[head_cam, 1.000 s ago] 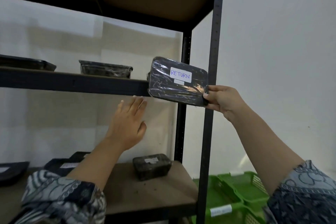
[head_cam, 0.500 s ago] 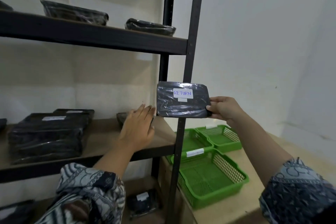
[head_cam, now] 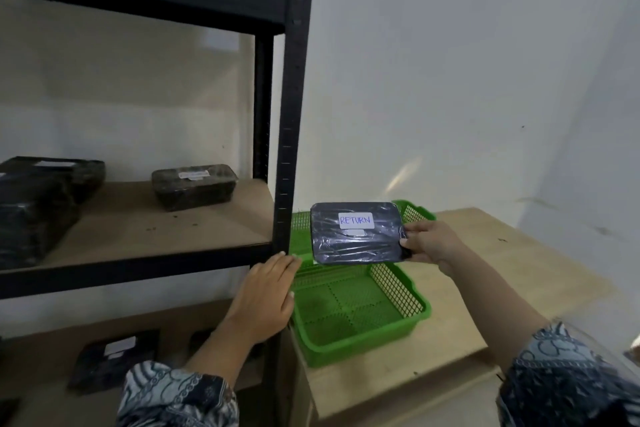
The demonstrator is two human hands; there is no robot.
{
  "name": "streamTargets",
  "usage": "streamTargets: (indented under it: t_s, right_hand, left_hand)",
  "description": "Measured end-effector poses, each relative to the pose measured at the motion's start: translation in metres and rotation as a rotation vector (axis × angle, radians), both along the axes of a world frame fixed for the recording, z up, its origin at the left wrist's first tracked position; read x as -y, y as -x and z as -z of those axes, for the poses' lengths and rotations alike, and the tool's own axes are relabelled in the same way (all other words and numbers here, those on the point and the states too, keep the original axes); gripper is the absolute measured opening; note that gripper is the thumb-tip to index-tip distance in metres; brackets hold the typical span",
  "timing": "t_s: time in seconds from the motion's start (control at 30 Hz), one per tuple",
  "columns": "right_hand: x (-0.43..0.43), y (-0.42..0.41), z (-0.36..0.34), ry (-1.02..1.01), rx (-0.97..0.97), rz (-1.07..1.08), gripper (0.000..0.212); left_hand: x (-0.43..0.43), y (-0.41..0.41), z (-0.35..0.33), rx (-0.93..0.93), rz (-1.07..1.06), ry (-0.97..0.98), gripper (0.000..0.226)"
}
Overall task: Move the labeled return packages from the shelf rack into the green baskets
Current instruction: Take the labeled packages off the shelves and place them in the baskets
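The right hand [head_cam: 433,243] pinched the right edge of a black, film-wrapped package [head_cam: 356,234], thumb on its face and fingers behind it, holding it up with its white RETURN label [head_cam: 356,220] facing the camera. The package hung in the air above the back edge of the near green basket [head_cam: 419,319] and in front of a second green basket [head_cam: 417,212]; both sat on a low wooden table [head_cam: 502,274]. The left hand [head_cam: 263,295] held nothing, its fingers straight, beside the front post of the shelf rack [head_cam: 289,114]. More wrapped packages [head_cam: 194,185] lay on the rack's shelves.
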State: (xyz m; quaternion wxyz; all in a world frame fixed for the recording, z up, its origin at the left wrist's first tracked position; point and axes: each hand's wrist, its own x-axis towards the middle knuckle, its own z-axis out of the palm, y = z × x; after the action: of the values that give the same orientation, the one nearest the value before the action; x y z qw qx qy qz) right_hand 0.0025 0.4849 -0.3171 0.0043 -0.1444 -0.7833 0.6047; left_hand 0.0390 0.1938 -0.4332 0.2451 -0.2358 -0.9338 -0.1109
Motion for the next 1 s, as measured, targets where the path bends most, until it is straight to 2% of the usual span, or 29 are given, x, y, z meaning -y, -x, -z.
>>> streamTargets:
  t_s: [0.33,0.47,0.67,0.87,1.0]
  right_hand:
    - [-0.046,0.086,0.115,-0.012,0.249,-0.047,0.027]
    - [-0.045,0.114,0.164,-0.082,0.33,-0.057,0.015]
    - [-0.031,0.136,0.205,-0.13,0.411,-0.109,0.017]
    - [-0.01,0.149,0.23,-0.166,0.434,-0.167,0.027]
    - [0.007,0.143,0.236,-0.081,0.388,-0.247,0.066]
  left_hand:
    - [-0.059,0.028,0.076,0.17,-0.031,0.052,0.053]
    - [-0.063,0.039,0.1,0.235,-0.105,0.061,0.053]
    - [-0.062,0.041,0.13,0.35,-0.257,0.125,0.056]
    - [-0.065,0.041,0.143,0.364,-0.319,0.098,0.06]
    - [-0.062,0.04,0.146,0.383,-0.3,0.079,0.062]
